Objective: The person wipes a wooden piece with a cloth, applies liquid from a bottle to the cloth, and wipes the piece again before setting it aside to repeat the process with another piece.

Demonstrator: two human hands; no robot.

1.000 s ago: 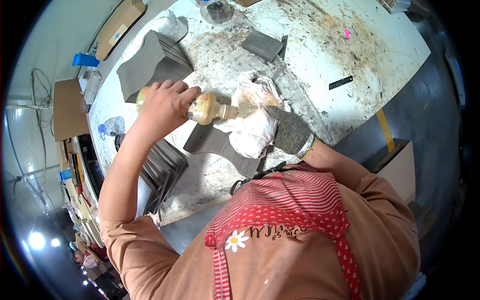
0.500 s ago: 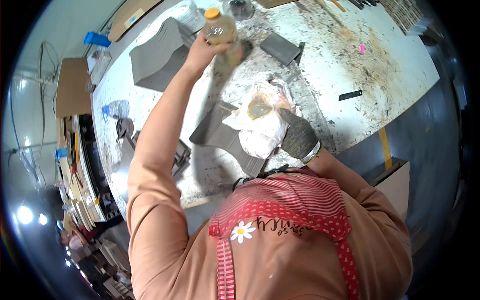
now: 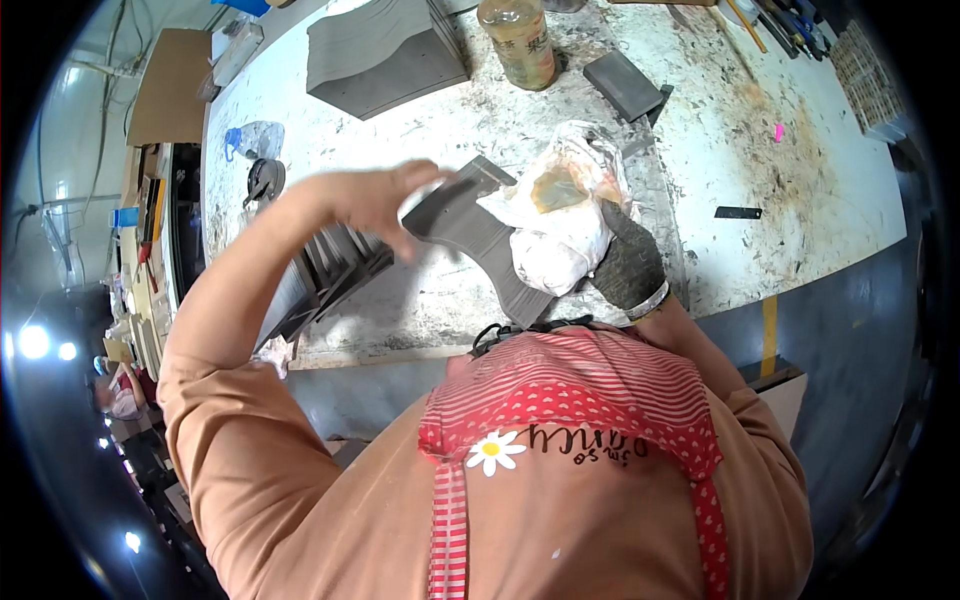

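Observation:
My left hand (image 3: 385, 205), bare and slightly blurred, hangs over the table with its fingers apart and nothing in them. It is just left of a dark grey panel with curved edges (image 3: 455, 220) that lies flat. My right hand (image 3: 632, 262), in a dark work glove, grips a bunched white cloth (image 3: 562, 248) resting partly on that panel. A wet yellowish-brown patch shows in the cloth's folds. Beyond them stands a clear plastic bottle (image 3: 522, 48) with cloudy yellowish liquid, its top out of frame. Several dark slotted pieces (image 3: 330, 265) sit below my left forearm and hand.
A stack of grey wavy-edged panels (image 3: 385, 60) stands at the far left. A dark rectangular block (image 3: 622, 85) lies right of the bottle. Further right are a small black strip (image 3: 738, 213) and a wicker basket (image 3: 868, 85). A tape roll (image 3: 265, 180) sits at the left edge.
My left hand has let go of the bottle and come back toward me, left of the grey panel. The bottle now stands on the table. My right hand still grips the cloth.

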